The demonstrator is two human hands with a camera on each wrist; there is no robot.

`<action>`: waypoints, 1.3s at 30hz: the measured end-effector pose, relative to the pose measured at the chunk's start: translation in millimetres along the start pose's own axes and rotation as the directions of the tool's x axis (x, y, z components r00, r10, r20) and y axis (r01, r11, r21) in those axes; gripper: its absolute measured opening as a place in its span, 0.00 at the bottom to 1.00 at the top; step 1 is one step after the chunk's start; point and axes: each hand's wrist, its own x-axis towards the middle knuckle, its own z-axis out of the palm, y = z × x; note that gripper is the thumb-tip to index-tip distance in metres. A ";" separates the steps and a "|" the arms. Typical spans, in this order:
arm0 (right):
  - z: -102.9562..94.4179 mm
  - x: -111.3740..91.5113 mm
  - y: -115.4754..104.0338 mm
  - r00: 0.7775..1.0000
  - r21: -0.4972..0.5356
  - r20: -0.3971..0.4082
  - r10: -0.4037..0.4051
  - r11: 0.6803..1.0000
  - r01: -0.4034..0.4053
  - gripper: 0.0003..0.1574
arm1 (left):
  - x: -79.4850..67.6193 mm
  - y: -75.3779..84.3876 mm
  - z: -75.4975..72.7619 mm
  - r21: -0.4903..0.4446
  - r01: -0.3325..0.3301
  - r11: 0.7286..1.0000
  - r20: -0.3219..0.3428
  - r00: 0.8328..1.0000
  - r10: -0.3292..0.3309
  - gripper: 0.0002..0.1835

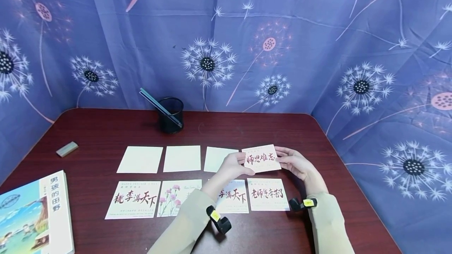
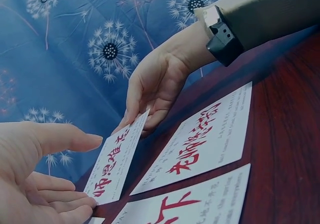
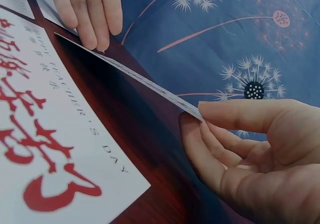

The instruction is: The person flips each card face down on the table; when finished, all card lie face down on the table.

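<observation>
A white greeting card (image 1: 261,159) with red Chinese lettering is tilted up off the table at the right end of the back row. My right hand (image 1: 300,166) pinches its right edge between thumb and fingers, as the right wrist view shows. At the card's left end is my left hand (image 1: 230,167), its fingers (image 2: 62,199) straight and right at the card's edge, its thumb raised apart. Just in front lies a card with red writing (image 1: 268,195). Under my left forearm, another lettered card (image 1: 233,197) is partly hidden.
Blank-faced cards (image 1: 140,160) continue the back row leftward. A lettered card (image 1: 133,200) and a pink-flower card (image 1: 174,199) lie front left. Behind stands a black mesh pen cup (image 1: 171,122) with pens. A book (image 1: 39,214) and a small pale block (image 1: 67,149) lie left.
</observation>
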 end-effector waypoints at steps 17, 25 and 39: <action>4.8 -2.7 -9.4 0.999 0.009 0.004 -0.047 0.999 0.047 0.40 | 18.4 29.1 19.9 0.063 -0.045 0.997 -0.036 0.998 0.047 0.32; 13.4 -3.6 -18.5 0.997 0.022 -0.017 -0.081 0.996 0.082 0.36 | 21.7 35.8 29.2 0.058 -0.051 0.997 -0.120 0.991 0.058 0.28; 25.8 -6.3 -30.8 0.997 0.030 0.016 -0.076 0.997 0.075 0.35 | 19.5 39.4 31.6 0.158 -0.046 0.986 -0.218 0.973 0.080 0.27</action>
